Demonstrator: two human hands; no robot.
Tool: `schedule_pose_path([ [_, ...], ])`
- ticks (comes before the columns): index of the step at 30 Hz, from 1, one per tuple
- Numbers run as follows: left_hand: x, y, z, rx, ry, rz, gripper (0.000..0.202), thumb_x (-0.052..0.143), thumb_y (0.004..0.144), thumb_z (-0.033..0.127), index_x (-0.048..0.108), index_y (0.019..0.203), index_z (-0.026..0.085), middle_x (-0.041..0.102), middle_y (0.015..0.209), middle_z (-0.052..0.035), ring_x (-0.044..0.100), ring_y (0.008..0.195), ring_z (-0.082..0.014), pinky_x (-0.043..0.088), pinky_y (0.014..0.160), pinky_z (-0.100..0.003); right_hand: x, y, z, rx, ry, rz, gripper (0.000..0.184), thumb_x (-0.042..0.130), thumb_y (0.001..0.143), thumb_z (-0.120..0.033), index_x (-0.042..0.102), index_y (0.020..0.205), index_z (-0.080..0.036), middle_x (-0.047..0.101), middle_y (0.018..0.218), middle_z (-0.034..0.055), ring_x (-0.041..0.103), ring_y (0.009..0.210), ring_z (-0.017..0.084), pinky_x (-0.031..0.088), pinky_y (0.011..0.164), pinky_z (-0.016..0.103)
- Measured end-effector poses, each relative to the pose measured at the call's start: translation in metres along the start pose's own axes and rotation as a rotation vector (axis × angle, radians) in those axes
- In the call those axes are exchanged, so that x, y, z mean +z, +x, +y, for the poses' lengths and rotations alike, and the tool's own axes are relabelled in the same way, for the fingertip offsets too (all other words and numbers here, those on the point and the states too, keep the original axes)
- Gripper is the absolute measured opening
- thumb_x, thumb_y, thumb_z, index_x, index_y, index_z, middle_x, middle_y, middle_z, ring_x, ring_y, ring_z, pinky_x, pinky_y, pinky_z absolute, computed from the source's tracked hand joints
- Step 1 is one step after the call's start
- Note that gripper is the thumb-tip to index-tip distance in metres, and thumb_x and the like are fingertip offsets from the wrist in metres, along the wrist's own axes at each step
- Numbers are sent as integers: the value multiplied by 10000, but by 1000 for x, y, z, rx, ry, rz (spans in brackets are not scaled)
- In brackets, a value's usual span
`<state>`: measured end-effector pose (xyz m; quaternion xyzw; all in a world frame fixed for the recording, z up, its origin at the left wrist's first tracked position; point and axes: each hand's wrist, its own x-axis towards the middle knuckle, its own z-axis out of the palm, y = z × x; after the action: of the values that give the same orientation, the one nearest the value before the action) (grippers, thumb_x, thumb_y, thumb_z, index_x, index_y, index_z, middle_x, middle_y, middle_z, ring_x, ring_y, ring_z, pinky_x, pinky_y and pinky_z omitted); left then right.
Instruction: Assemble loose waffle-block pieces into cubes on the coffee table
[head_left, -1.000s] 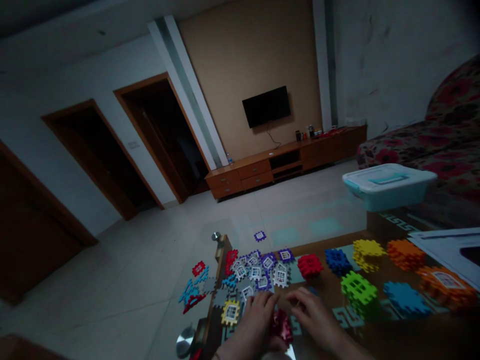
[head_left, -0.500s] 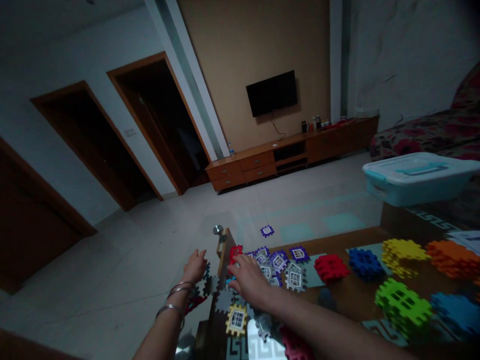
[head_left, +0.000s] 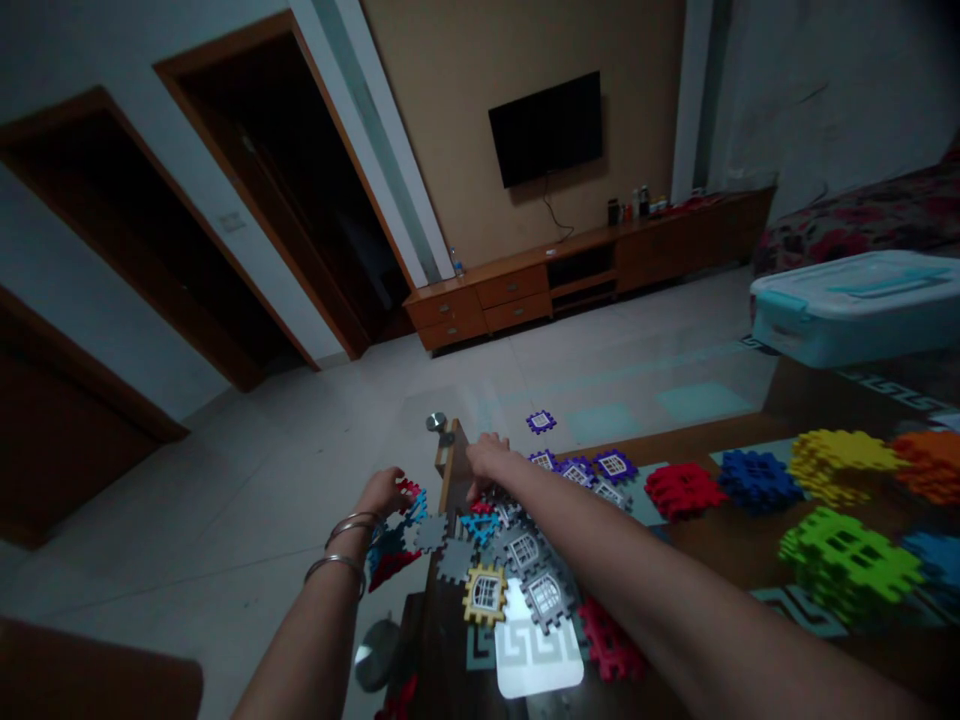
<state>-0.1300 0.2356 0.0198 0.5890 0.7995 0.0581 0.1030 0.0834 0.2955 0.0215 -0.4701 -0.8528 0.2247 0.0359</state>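
Right forearm crosses above the table [head_left: 450,680], hiding part of the grey tiles [head_left: 523,550]; a dark red piece [head_left: 611,640] pokes out beneath it. Yellow tile w/ white window [head_left: 486,594] is near, L of the forearm. Stacks on R side: red stack [head_left: 684,490], dark blue stack [head_left: 759,480], yellow stack [head_left: 846,465], orange stack [head_left: 934,465], green stack [head_left: 851,560]. Lidded box [head_left: 855,310] sits behind them. Bkgd: TV [head_left: 547,130] above a wooden cabinet [head_left: 517,300] w/ jars [head_left: 637,205]; floral sofa [head_left: 847,225] far R.

L hand [head_left: 385,490]: fingers bent at a red tile [head_left: 409,488] past the table's L end, next to blue pieces; can't tell if gripping. R hand [head_left: 487,462]: fingers pointing down by red bits [head_left: 481,508] at same end; grip hidden, can't tell.

Vs 1 s ago: hands were together over a dark red piece nearer the body; now apart, both reaching L. View tips lower, TV higher in frame.

Jar labels too small to read. Table has Greek-key pattern.
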Motion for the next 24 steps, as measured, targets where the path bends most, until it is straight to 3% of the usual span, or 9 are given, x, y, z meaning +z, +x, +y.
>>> schedule_pose_path([
  [3, -3, -8, 9, -22, 42, -26, 194, 598, 866, 324, 613, 938, 144, 650, 907, -12, 615, 783, -132, 525, 716, -315, -1, -8, 0, -50, 27, 4, 400, 865, 528, -261, 726, 886, -145, 704, 1029, 128, 632, 970, 324, 487, 768, 354],
  [6, -14, -21, 27, 17, 55, 61, 80, 603, 798, 191, 585, 731, 151, 627, 733, 1, 596, 741, -141, 447, 689, -264, -6, -22, -5, -134, 68, 72, 159, 691, 713, -163, 731, 864, -136, 726, 969, 109, 656, 907, 273, 475, 738, 320],
  [10, -31, -55, 58, 125, 20, 186, 80, 512, 784, 194, 507, 704, 198, 608, 759, -7, 571, 778, -157, 402, 695, -246, -17, -51, -7, -231, 138, 186, 192, 587, 759, -136, 734, 872, -185, 735, 942, 59, 654, 877, 226, 453, 724, 278],
  [13, -30, -99, 75, 225, -34, 175, 62, 460, 785, 209, 478, 725, 216, 601, 751, 9, 556, 717, -141, 419, 676, -239, -24, -80, 1, -272, 189, 282, 235, 582, 755, -118, 722, 922, -207, 720, 966, 33, 637, 898, 196, 443, 756, 249],
  [16, -11, -153, 84, 393, -107, 74, 128, 457, 689, 142, 514, 775, 218, 625, 776, 4, 568, 713, -147, 446, 682, -247, -28, -109, 17, -281, 226, 374, 256, 562, 772, -69, 700, 957, -181, 691, 987, 48, 611, 942, 172, 431, 818, 231],
  [19, 20, -201, 90, 414, -111, -7, 177, 455, 673, 142, 548, 801, 223, 647, 796, -16, 582, 697, -160, 482, 669, -261, -30, -137, 36, -279, 249, 450, 254, 529, 798, -28, 676, 955, -163, 658, 983, 66, 586, 956, 169, 426, 830, 246],
  [22, 51, -231, 94, 441, -85, -5, 400, 496, 614, 124, 593, 994, 202, 650, 1089, -102, 611, 977, -226, 497, 866, -320, -27, -169, 52, -339, 242, 475, 230, 508, 835, -35, 672, 902, -182, 632, 938, 51, 566, 930, 172, 415, 791, 264],
  [24, 68, -241, 94, 422, -64, -8, 485, 545, 564, 128, 605, 1042, 179, 621, 1182, -143, 591, 1076, -271, 484, 930, -357, -20, -193, 61, -405, 216, 469, 213, 513, 857, -66, 678, 861, -201, 625, 897, 36, 553, 904, 180, 395, 768, 279],
])
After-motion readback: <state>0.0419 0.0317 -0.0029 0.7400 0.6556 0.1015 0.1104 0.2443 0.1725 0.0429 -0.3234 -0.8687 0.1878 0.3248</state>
